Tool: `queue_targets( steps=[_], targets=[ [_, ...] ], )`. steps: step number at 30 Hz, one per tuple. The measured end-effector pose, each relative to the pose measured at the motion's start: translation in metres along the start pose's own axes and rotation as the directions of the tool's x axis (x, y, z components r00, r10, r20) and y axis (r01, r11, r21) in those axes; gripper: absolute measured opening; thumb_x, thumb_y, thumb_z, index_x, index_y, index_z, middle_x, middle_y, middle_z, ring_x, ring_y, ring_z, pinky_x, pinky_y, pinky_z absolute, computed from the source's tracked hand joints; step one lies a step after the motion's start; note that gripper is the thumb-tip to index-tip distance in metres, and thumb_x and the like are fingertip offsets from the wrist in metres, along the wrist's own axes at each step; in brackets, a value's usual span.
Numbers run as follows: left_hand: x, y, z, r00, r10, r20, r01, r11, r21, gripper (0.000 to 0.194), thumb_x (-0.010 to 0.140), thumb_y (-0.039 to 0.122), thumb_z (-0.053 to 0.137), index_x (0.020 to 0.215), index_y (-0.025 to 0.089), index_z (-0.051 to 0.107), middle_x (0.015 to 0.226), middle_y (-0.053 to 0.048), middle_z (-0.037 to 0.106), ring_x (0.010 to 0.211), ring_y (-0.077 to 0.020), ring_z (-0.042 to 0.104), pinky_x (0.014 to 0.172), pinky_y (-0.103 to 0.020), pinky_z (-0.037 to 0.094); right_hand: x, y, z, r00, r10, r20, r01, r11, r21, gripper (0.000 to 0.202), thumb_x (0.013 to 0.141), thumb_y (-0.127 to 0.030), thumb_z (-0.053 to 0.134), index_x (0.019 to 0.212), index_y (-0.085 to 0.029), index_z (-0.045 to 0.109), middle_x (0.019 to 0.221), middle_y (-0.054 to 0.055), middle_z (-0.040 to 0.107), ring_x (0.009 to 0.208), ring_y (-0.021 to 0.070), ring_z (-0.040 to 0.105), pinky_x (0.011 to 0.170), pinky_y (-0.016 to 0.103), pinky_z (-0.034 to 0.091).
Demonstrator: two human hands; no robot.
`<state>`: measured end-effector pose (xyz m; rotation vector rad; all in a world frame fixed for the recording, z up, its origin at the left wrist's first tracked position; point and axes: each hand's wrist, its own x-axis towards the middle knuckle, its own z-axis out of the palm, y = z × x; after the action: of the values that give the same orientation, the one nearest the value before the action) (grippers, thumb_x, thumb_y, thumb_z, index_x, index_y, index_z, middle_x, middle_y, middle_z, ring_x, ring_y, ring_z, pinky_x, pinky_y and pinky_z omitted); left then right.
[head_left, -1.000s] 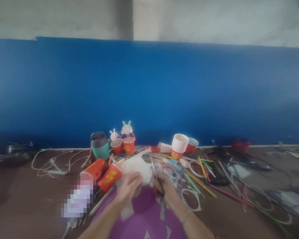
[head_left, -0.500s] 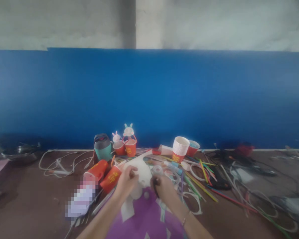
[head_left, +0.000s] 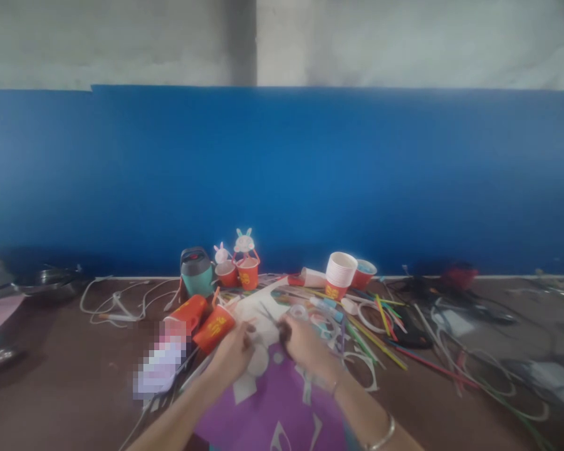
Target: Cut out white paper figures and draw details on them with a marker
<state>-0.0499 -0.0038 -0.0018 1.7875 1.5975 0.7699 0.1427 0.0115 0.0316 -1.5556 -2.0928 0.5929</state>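
Note:
My right hand (head_left: 305,347) is closed round a pair of scissors (head_left: 269,313), whose thin blades point up and left across white paper (head_left: 251,308). My left hand (head_left: 232,352) is pinched at the left edge of that paper; blur hides what its fingertips hold. Between and below the hands, a round white paper piece (head_left: 257,362) and a small pale disc (head_left: 277,357) lie over a purple surface (head_left: 272,401). Further white scraps (head_left: 244,388) are scattered on it, close to my forearms.
Red paper cups (head_left: 216,327) lie left of my hands, near a teal-and-grey container (head_left: 197,275). Two bunny-topped cups (head_left: 247,272) and a cup stack (head_left: 341,275) stand behind. Coloured sticks (head_left: 376,341), tape rolls (head_left: 299,311) and white cables (head_left: 486,376) spread to the right.
The scissor blades now show, pointing up and left from my right hand. My hands have drawn slightly apart, the left one moving left. The whole view has shifted a little.

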Motion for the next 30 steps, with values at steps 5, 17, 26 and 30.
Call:
queue_targets(
  steps=[5,17,26,30],
  targets=[
    [-0.011,0.003,0.002,0.999,-0.012,0.05,0.017,0.994,-0.112,0.016,0.067,0.012,0.046,0.077,0.018,0.056,0.06,0.004,0.048,0.054,-0.0134,0.05,0.055,-0.024,0.037,0.012,0.015,-0.026,0.99,0.067,-0.121,-0.066,0.998,0.011,0.034,0.077,-0.007,0.05,0.107,-0.018,0.063,0.1,0.008,0.072,0.093,0.0196,0.065,0.075,0.024,0.042],
    [-0.04,0.008,0.013,0.992,0.127,-0.009,-0.127,0.992,-0.016,0.016,0.081,0.027,0.048,0.078,0.02,0.062,0.073,-0.002,0.059,0.06,-0.0152,0.052,0.059,-0.027,0.038,0.007,0.012,-0.034,0.961,0.095,-0.26,-0.101,0.995,-0.01,0.024,0.078,-0.027,0.062,0.1,-0.017,0.06,0.079,0.005,0.072,0.075,0.0203,0.066,0.065,0.025,0.042],
    [-0.02,0.019,0.031,0.994,-0.068,-0.085,-0.01,0.724,-0.69,0.066,0.075,0.057,0.06,0.128,0.02,0.046,0.119,-0.014,0.061,0.1,-0.0241,0.061,0.078,-0.033,0.052,-0.015,-0.031,-0.016,0.995,-0.091,0.033,0.09,0.995,0.04,0.027,0.074,-0.018,0.055,0.101,-0.019,0.052,0.078,0.006,0.072,0.069,0.0204,0.066,0.055,0.024,0.035],
    [-0.016,0.051,0.025,0.993,-0.002,-0.12,-0.068,0.813,-0.578,0.049,0.075,0.055,0.058,0.108,0.019,0.062,0.104,-0.009,0.068,0.102,-0.024,0.061,0.087,-0.031,0.048,-0.019,-0.039,-0.015,0.995,-0.09,0.052,0.087,0.994,0.061,0.026,0.075,-0.015,0.051,0.101,-0.018,0.049,0.087,0.01,0.071,0.077,0.0212,0.066,0.058,0.025,0.037]
  ],
)
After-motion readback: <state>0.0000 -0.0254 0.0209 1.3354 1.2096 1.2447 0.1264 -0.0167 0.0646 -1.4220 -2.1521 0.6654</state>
